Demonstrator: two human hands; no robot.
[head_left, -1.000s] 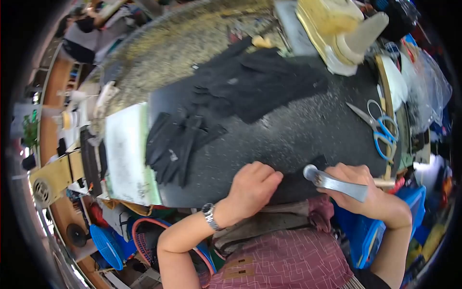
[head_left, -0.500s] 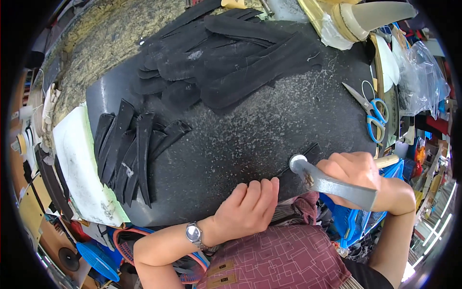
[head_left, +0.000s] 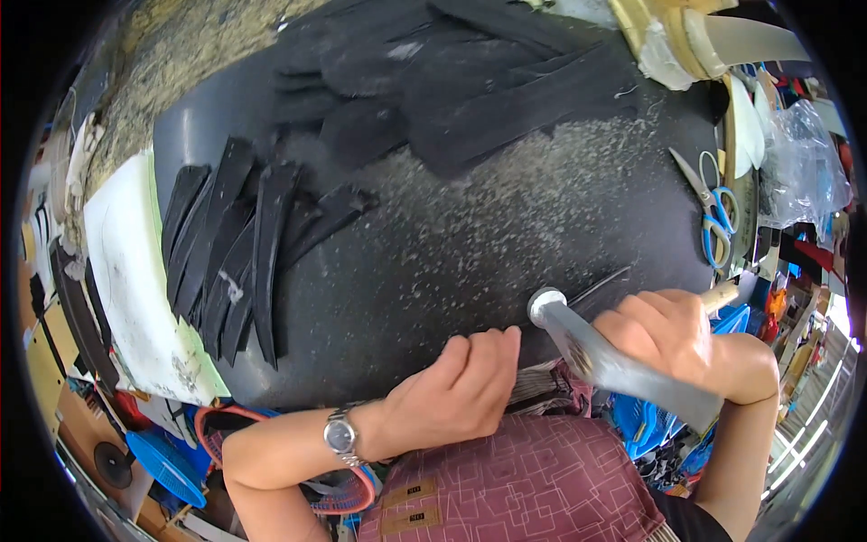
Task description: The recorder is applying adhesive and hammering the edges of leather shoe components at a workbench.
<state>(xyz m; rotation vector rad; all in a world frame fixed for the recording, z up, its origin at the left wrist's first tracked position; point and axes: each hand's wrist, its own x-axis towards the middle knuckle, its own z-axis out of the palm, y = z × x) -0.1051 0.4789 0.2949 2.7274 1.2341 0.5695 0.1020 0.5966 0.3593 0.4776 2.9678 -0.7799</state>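
Observation:
My right hand [head_left: 664,339] is wrapped around the pale wooden handle of a hammer [head_left: 623,361]. Its silver head has a round face at one end and a long flat tail at the other. The round face is over a narrow black strip [head_left: 596,287] at the near edge of the black work surface [head_left: 470,262]. My left hand [head_left: 456,384], with a silver watch on the wrist, rests at that edge with its fingers bent together at the strip's near end. The fingertips' grip is partly hidden.
Folded black strips [head_left: 235,257] lie in a pile at the left, beside a white pad [head_left: 131,280]. Wide black pieces [head_left: 506,104] are heaped at the back. Blue-handled scissors [head_left: 713,217] lie at the right, near a clear plastic bag [head_left: 799,172]. A blue basket [head_left: 637,420] stands below.
The hammer's round face has shifted a little left along the strip. The whole view has tilted slightly, so the heap at the back sits higher. Both hands keep their holds.

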